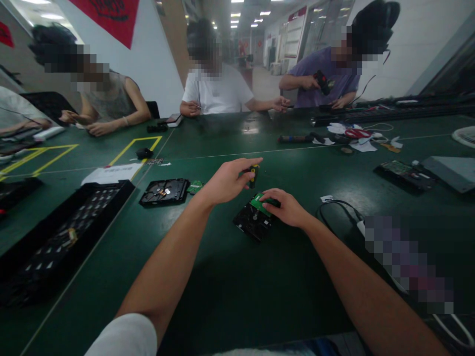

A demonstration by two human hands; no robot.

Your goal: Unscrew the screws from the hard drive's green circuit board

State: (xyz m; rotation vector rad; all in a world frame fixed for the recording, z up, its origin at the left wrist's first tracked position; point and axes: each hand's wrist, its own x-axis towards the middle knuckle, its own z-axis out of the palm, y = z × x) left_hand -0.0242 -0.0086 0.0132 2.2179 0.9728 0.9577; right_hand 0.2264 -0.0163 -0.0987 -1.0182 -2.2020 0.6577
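Observation:
A black hard drive (252, 222) lies on the green table in front of me, with a green circuit board (259, 203) on its far end. My right hand (285, 207) rests on that far end, fingers curled over the board's edge. My left hand (226, 180) hovers just behind the drive, fingers closed around a small black and yellow screwdriver (253, 174) held upright.
Another black drive casing (164, 191) and a small green board (194, 187) lie to the left. A long black tray (55, 237) sits at the left edge. A black cable (337, 207) loops on the right. Three people work along the table's far side.

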